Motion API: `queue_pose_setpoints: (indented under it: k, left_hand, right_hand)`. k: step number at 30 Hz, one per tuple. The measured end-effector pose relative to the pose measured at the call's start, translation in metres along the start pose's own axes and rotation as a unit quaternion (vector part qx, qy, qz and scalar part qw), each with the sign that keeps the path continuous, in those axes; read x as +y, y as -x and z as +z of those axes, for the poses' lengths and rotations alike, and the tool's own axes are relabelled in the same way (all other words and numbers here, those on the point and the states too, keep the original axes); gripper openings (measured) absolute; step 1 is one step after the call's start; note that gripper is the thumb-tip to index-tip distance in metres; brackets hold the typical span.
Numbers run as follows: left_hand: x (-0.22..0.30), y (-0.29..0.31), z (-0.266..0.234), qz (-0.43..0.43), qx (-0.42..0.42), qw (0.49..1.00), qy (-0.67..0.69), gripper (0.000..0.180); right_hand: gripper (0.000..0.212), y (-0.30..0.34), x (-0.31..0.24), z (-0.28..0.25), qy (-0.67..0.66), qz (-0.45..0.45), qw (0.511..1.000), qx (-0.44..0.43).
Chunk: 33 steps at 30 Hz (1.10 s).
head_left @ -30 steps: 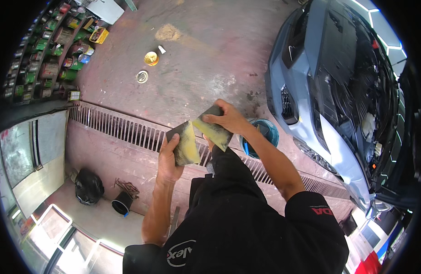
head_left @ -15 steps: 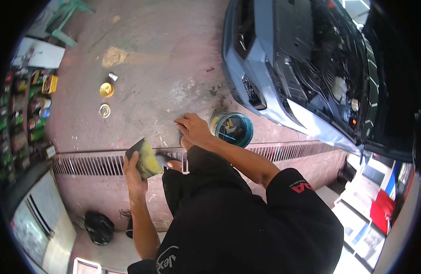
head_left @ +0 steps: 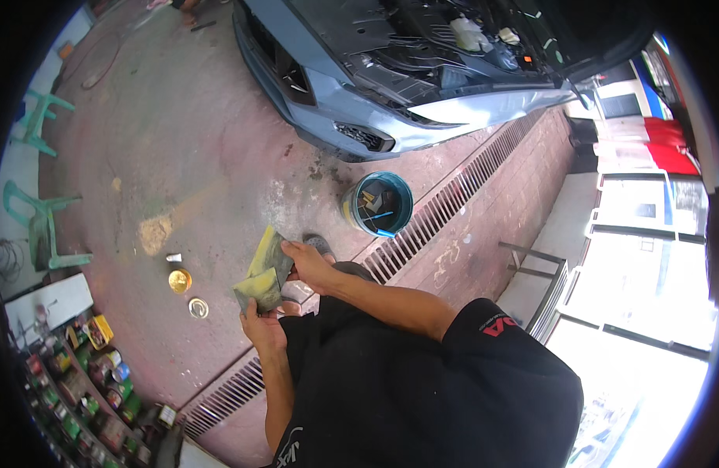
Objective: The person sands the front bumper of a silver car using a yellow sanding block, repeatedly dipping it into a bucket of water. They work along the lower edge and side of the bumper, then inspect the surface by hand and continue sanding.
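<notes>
My left hand (head_left: 264,326) is closed on the lower edge of a flat dark square putty spreader (head_left: 255,288), its face smeared with yellow paste. My right hand (head_left: 309,267) grips a second flat dark putty spreader (head_left: 272,253), also streaked with yellow. The two spreaders overlap in front of me, the left one covering part of the right one. Whether they press together I cannot tell. On the floor to the left are an open can of yellow paste (head_left: 180,281), a round lid (head_left: 198,308) and a small pale tube (head_left: 173,257).
A blue bucket (head_left: 406,196) with tools inside stands right of my hands, beside a floor grate (head_left: 453,204). Beyond it is a grey-blue car (head_left: 316,117) with its hood up. Green plastic chairs (head_left: 43,204) and a shelf of cans (head_left: 86,398) line the left side.
My view has turned. My right hand has come to my left hand, and the spreader in it now shows, overlapping the left one. Before, the hands were apart.
</notes>
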State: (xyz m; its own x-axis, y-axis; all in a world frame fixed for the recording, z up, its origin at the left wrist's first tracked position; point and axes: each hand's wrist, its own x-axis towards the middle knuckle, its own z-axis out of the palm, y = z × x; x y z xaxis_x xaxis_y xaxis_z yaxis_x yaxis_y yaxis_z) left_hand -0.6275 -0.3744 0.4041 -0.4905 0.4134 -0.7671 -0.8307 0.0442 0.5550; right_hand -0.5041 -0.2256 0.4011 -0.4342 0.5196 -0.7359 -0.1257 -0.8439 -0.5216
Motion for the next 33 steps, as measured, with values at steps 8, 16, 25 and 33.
queue_pose_setpoints:
  k: [8,16,25,33]
  left_hand:
    - [0.052,0.002,-0.029,-0.144,-0.141,0.972,-0.124,0.041]
    - [0.1,-0.013,-0.083,-0.1,-0.144,0.974,-0.142,0.036]
    - [0.16,-0.043,-0.155,-0.047,-0.038,0.997,-0.04,0.036]
    - [0.204,-0.081,-0.156,0.063,0.1,0.992,-0.043,0.037]
  right_hand:
    - [0.06,0.042,0.029,0.076,0.101,-0.025,0.995,0.006]
    - [0.064,0.046,0.045,0.058,0.158,0.002,0.987,-0.011]
    - [0.035,0.024,0.057,0.015,0.099,-0.054,0.981,0.158]
    - [0.038,-0.045,0.036,0.061,0.133,-0.018,0.983,0.129]
